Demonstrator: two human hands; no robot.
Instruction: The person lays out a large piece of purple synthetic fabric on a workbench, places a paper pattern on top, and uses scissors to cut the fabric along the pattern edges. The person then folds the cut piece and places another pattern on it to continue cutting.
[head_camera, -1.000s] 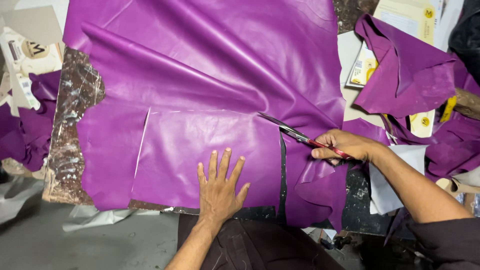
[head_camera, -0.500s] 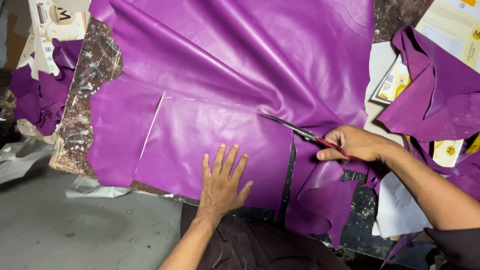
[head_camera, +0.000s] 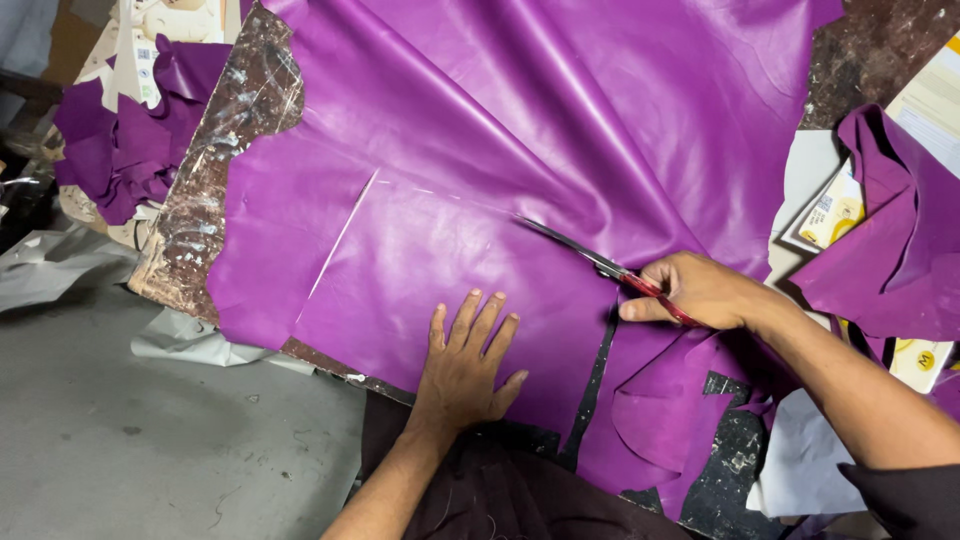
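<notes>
One large purple leather sheet (head_camera: 480, 150) spread over a scuffed worktop (head_camera: 215, 200), left hand (head_camera: 465, 365) flat and open pressing it at 6 o'clock, right hand (head_camera: 700, 290) gripping red-handled scissors (head_camera: 600, 265) mid-cut at 3 o'clock, yellow-and-white cardboard package (head_camera: 835, 215) at 3 o'clock, white printed box (head_camera: 140, 40) at 10 o'clock, two purple scrap heaps (head_camera: 890, 240).

both forearms are bare, and the left hand (head_camera: 463, 368) and right hand (head_camera: 700, 290) wear no gloves, with no ring, watch or band visible on either. at about four o'clock in the frame a dark sleeve edge (head_camera: 905, 495) covers the right upper arm, black or very dark brown, perhaps a short sleeve, though the frame cuts it off. at six o'clock lies dark brown cloth (head_camera: 480, 490) with faint loose threads, apparently the person's own clothing.
</notes>
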